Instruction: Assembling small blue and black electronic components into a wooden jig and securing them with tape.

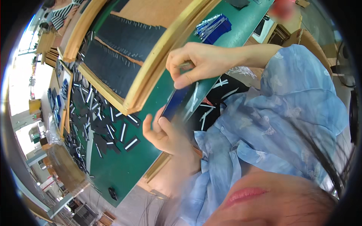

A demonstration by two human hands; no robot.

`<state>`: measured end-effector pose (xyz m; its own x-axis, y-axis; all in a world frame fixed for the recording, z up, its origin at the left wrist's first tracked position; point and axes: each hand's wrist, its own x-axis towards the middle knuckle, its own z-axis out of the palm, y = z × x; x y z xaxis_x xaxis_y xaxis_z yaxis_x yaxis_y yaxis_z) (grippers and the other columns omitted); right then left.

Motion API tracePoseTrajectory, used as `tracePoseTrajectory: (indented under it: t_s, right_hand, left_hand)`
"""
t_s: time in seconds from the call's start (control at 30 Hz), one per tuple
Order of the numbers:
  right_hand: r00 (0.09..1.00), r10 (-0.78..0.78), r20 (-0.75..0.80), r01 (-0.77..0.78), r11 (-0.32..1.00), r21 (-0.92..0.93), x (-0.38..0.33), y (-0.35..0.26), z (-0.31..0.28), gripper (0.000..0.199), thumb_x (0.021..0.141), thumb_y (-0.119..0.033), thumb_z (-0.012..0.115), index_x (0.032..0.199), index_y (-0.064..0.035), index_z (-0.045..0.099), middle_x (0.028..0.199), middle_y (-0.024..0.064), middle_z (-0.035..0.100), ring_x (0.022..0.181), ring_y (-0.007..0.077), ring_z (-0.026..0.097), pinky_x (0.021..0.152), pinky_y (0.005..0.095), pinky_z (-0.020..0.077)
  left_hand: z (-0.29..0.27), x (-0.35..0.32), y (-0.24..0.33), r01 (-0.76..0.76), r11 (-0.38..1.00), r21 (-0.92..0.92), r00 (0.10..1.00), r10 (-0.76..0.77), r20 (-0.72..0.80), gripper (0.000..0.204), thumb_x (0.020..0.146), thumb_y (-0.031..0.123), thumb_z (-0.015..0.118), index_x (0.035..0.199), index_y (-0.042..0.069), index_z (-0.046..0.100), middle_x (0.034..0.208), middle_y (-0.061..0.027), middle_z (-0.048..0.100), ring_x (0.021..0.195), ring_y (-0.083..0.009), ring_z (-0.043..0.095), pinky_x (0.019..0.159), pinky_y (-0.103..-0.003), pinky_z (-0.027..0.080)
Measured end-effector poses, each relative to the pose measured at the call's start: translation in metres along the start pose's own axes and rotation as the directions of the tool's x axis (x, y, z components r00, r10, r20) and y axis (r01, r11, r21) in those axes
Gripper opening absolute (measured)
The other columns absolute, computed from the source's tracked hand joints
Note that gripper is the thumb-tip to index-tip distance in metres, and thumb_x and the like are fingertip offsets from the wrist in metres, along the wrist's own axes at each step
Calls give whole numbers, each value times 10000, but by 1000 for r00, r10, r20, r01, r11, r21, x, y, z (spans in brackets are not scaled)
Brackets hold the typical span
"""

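Note:
A flat dark blue strip (175,102) is held in the air between my two hands, slanting over the edge of the green table (113,169). My right hand (198,62) pinches its upper end between thumb and bent fingers. At the lower end, my left hand (164,133) grips it with thumb and fingertips, the other fingers curled loosely. Black cloth with white strips (203,116) lies across my lap, just beyond the strip. Beside my right hand, a blue box (218,32) holds a bundle of thin pale sticks.
A yellow wooden frame (145,75) stands on the table by my hands, with black sheets (109,67) within it. Several black pieces with white strips (107,128) lie heaped at left. A small black object (112,193) sits near the table corner. Another person in stripes (62,19) is at far left.

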<state>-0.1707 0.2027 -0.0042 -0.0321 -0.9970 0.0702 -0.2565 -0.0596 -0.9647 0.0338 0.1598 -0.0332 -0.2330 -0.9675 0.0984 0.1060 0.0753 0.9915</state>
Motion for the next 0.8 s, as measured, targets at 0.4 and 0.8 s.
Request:
tracePoseTrajectory:
  t_s: [0.4, 0.8]
  right_hand:
    - [910, -414, 27, 399, 892, 212, 15, -12, 7, 413, 699, -79, 786, 1084, -70, 636, 1109, 19, 519, 607, 52, 341, 533, 193, 315]
    - [959, -254, -123, 93, 695, -713, 181, 39, -207, 362, 654, -265, 777, 938, -56, 694, 838, 126, 677, 784, 225, 639, 660, 322, 490]
  left_hand:
    - [1, 42, 8, 615, 635, -467, 724, -220, 654, 347, 950, 292, 520, 1217, 72, 509, 1129, -75, 608, 977, -171, 595, 783, -316, 513]
    - [28, 34, 8, 12, 968, -250, 935, 78, 347, 509, 999, 387, 352, 1266, -44, 396, 1126, -215, 576, 830, -188, 586, 732, -274, 496]
